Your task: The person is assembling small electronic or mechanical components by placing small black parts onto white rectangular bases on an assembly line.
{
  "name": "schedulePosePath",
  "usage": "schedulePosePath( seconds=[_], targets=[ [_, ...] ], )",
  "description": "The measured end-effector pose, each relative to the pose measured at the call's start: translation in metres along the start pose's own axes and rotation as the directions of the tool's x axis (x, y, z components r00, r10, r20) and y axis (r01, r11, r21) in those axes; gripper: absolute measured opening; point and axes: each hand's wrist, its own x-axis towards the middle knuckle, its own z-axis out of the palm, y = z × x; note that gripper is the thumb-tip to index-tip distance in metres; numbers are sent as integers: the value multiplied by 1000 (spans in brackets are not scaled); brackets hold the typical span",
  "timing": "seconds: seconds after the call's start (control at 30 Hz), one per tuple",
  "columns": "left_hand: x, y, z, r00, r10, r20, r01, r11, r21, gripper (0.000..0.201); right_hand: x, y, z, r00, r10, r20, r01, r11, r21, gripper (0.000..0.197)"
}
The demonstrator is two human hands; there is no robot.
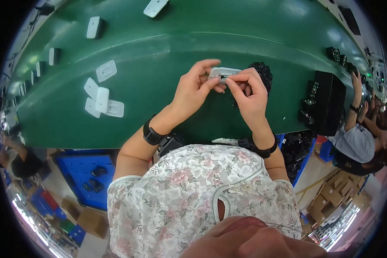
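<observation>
Over the green work surface, my left hand (192, 85) is closed on a small white plastic casing (226, 71), holding it by its left side. The casing is a shallow rectangular shell, its open side up. My right hand (250, 90) pinches a small black piece (222, 77) at the casing's near edge, thumb and forefinger together. Whether that piece is fixed to the casing cannot be made out. Just behind my right hand lies a heap of small black parts (262, 72), partly hidden by the fingers. To the left, several similar white casings (102, 99) lie loosely, some overlapping.
More white casings (93, 27) stand along the far green strip. At the right are a black box (330, 103) and small circuit boards (308, 102). Blue bins (75, 172) sit below the near edge. A co-worker's arm (356, 92) reaches in at far right.
</observation>
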Motion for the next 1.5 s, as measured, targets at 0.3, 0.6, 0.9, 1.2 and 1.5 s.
schedulePosePath(
  seconds=[0.3, 0.6, 0.9, 1.2, 1.5],
  targets=[
    [5, -5, -8, 994, -106, 29, 107, 993, -52, 15, 9, 8, 9, 997, -76, -26, 72, 987, -143, 10],
    [2, -8, -6, 1000, 19, 14, -19, 1000, 3, 10, 7, 7, 11, 994, 110, 14, -110, 994, -3, 10],
    [2, 2, -8, 1000, -15, 20, 17, 997, -81, 10, 7, -4, -6, 975, -169, -141, 123, 950, -287, 16],
    [-3, 4, -3, 989, -54, 138, 63, 996, -66, 14, 4, -7, -13, 983, 133, 123, -137, 990, 25, 22],
    [-6, 6, -3, 973, -101, 207, 96, 995, 35, 14, 4, -12, -17, 976, 122, 178, -101, 988, -120, 19]
  ],
)
